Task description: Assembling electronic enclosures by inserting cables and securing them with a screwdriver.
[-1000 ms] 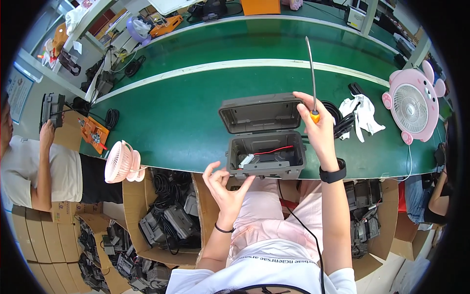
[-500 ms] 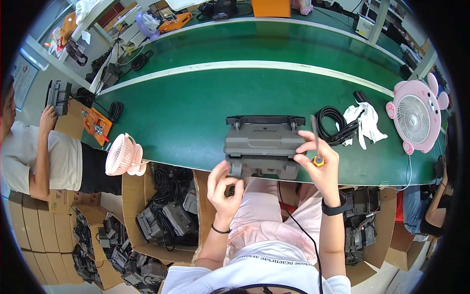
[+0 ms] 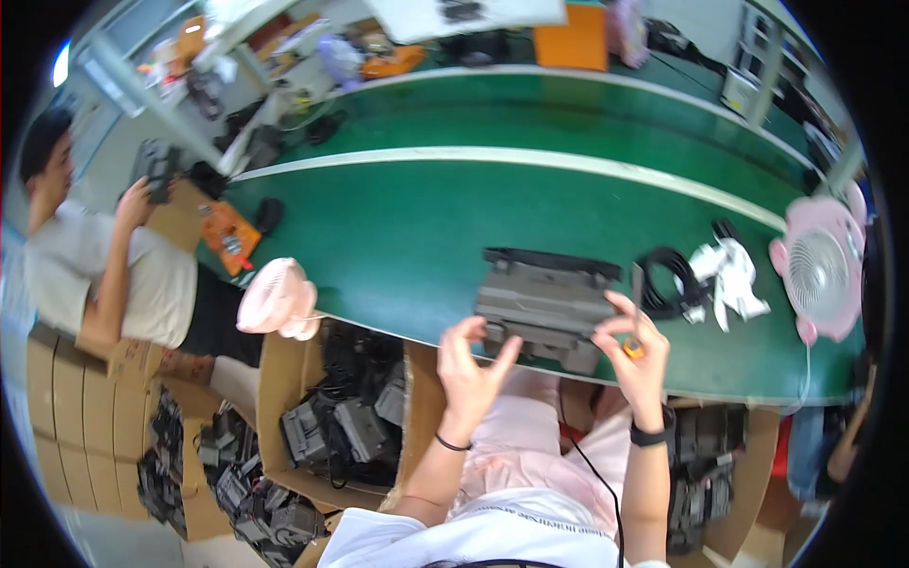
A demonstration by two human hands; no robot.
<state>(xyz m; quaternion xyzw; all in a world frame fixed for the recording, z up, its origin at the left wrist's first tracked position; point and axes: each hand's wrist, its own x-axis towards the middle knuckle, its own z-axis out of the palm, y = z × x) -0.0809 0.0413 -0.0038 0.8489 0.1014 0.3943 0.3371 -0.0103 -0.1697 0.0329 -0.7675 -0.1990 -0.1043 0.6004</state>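
The grey case [image 3: 544, 305] sits at the near edge of the green surface [image 3: 398, 251]. The left hand's [image 3: 471, 371] grip is spread at its left end; the right hand's [image 3: 646, 367] is clamped on a yellow-handled screwdriver [image 3: 632, 348]. Dark lettering [image 3: 549, 513], blurred, crosses the white shirt [image 3: 473, 538].

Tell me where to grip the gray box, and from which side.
Probably its two short ends, left hand from the left, right hand from the right: the box is longest side to side, and the hands are at those ends. The screwdriver may hamper the right grip.
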